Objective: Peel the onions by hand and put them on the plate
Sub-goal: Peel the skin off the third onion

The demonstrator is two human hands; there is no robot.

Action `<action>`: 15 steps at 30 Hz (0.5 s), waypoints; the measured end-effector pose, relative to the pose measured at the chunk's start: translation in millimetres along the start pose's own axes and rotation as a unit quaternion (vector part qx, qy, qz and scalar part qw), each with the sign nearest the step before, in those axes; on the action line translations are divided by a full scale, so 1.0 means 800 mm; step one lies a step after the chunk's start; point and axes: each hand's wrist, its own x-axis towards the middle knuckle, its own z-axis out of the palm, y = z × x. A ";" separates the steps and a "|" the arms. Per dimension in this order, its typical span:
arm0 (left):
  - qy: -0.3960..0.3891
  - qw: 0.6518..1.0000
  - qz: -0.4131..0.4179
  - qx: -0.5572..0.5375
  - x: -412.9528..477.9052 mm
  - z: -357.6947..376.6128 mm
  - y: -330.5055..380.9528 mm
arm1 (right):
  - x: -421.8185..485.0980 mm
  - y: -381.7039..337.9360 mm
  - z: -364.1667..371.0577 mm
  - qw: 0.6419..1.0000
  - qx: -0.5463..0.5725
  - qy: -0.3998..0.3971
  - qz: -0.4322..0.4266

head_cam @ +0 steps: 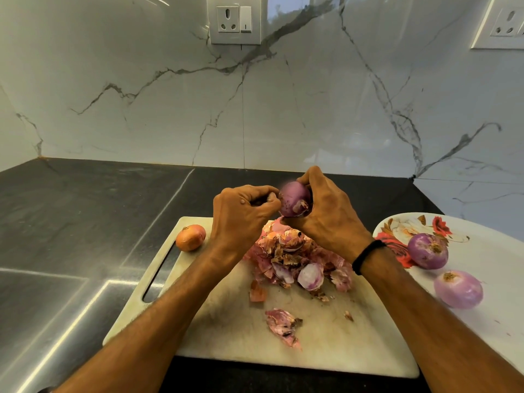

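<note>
Onions are what I'm working on, over a dark counter (pixel 85 222) that fills the lower half of the frame. On it lies a pale cutting board (pixel 226 336), and a flowered plate (pixel 496 251) sits at the right edge. A heap of peels (pixel 295 256) covers the board's middle. My right hand (pixel 326 214) is curled round the purple onion (pixel 293 198) and holds it up above the heap, at the frame's centre. My left hand (pixel 241 214) is bunched, its fingertips meeting against the onion's left side; I cannot tell whether a scrap of skin is pinched there. Two peeled onions (pixel 428 251) already lie on the plate. One brown, unpeeled onion (pixel 190 237) waits at the board's upper left corner.

I judge this as late in peeling the held one: dry bits cling near its base. Next I should pick those off, set it on the plate, then reach for the brown one.
</note>
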 end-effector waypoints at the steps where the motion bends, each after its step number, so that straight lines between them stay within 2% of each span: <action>1: 0.010 1.000 0.002 0.002 0.001 -0.001 -0.001 | 0.000 -0.001 0.001 1.000 0.003 -0.001 -0.002; 11: -0.014 0.997 -0.040 -0.067 0.001 0.000 0.006 | 0.004 0.003 -0.003 0.999 0.027 0.008 0.025; 15: -0.025 0.997 -0.039 -0.061 0.000 -0.001 0.008 | 0.003 0.001 -0.002 1.000 0.019 0.004 0.017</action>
